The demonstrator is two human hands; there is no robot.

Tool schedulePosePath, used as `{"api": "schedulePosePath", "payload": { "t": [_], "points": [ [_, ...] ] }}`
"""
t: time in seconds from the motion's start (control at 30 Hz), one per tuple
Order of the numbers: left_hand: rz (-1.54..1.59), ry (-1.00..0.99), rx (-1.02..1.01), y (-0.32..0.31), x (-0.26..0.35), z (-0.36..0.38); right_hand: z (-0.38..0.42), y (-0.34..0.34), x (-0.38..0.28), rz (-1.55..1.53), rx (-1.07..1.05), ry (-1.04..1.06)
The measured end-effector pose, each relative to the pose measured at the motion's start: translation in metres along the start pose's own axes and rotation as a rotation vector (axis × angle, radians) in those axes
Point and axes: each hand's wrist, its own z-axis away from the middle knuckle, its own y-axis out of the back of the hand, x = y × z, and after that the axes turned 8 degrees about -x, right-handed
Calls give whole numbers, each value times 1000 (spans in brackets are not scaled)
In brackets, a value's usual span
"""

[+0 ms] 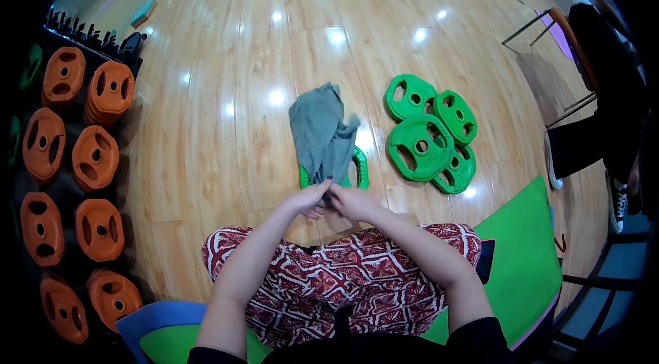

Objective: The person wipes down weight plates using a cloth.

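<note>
A grey cloth (319,127) lies bunched over a green weight plate (361,170), whose rim shows at both sides. At the cloth's near end, my left hand (312,200) and my right hand (350,201) meet, with their fingers closed on the fabric. Much of the plate is hidden under the cloth. To the right, several green weight plates (420,147) lie overlapping on the wooden floor.
Orange weight plates (96,158) fill a dark rack on the left. A green mat (525,247) is beneath and to the right of my legs. At the right, a person in dark trousers (583,141) sits on a chair (576,48).
</note>
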Motion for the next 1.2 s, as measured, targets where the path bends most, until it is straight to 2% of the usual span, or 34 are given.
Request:
{"api": "schedulePosePath", "payload": {
  "t": [0.03, 0.07, 0.1, 0.17, 0.2, 0.27, 0.3, 0.37, 0.43, 0.5, 0.57, 0.6, 0.63, 0.7, 0.73, 0.8, 0.83, 0.9, 0.93, 0.97, 1.0, 1.03, 1.1, 1.2],
  "points": [
    [290, -56, -46, -3, 3, 6, 2, 3, -16, -87, -9, 86],
    [451, -96, -71, 1, 9, 12, 4, 3, -27, -122, 0, 165],
    [456, -95, -75, 4, 11, 12, 7, 4, -32, -92, -12, 182],
    [410, -251, 179, 13, 14, 11, 8, 10, -27, -69, 40, 194],
    [619, -462, 218, 18, 11, 7, 7, 10, -15, -67, 36, 189],
    [730, -642, 318, 38, 18, 17, 5, 5, 20, 144, 20, 80],
    [825, -730, 383, 50, 20, 22, 9, 6, 26, 149, 15, 76],
    [948, -944, 562, 70, 32, 44, 13, 7, 32, 379, 40, -186],
    [980, -1151, 834, 82, 41, 67, 9, -3, 40, 468, 96, -189],
    [967, -1195, 890, 85, 38, 76, 7, -9, 43, 557, 149, -187],
    [886, -1099, 903, 89, 32, 72, 8, -9, 43, 643, 136, -170],
    [655, -1095, 901, 86, 30, 64, 8, -9, 44, 647, 132, -167],
    [354, -906, 903, 85, 25, 60, 7, -10, 45, 661, 153, -140],
    [52, -723, 889, 77, 22, 43, 6, -11, 44, 679, 171, -109],
    [58, -724, 891, 76, 19, 36, 6, -13, 42, 718, 161, -108],
    [-137, -441, 870, 75, 18, 31, 6, -13, 40, 762, 155, -104],
    [-136, -444, 873, 74, 19, 32, 6, -13, 41, 747, 168, -89],
    [-119, -302, 846, 68, 22, 34, 5, -15, 45, 732, 183, -74],
    [-118, -302, 847, 63, 23, 35, 5, -16, 49, 729, 253, -21],
    [-260, -303, 819, 55, 24, 36, 5, -17, 52, 725, 324, 33],
    [-402, -302, 789, 51, 24, 37, 4, -18, 52, 726, 324, 35],
    [-400, -304, 793, 51, 22, 38, 3, -17, 52, 722, 295, 16],
    [-489, -134, 633, 52, 19, 40, 3, -15, 49, 719, 267, -1],
    [-474, -51, 665, 56, 25, 49, 7, -11, 44, 660, 232, 27]
  ]
}}
